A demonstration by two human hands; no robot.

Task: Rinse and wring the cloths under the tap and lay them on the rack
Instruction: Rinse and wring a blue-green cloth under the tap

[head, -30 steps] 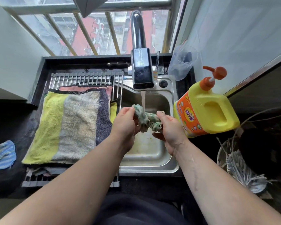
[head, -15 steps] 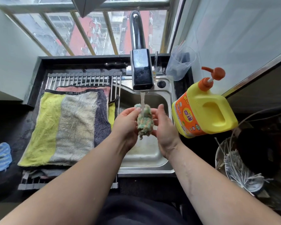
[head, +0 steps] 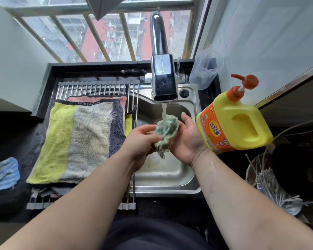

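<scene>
Right hand [head: 188, 139] has opened, grip released, against one cloth [head: 167, 130]; left hand [head: 139, 139] grasps it.

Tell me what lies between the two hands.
In the head view, the wadded green cloth sits between the left hand and right hand, under the stream from the tap.

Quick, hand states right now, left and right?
Left hand: grips the bunched green-and-white cloth.
Right hand: open, palm resting against that cloth.

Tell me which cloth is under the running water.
The small green cloth, gripped by the left hand; the striped towel lies on the rack, the blue cloth on the counter.
</scene>
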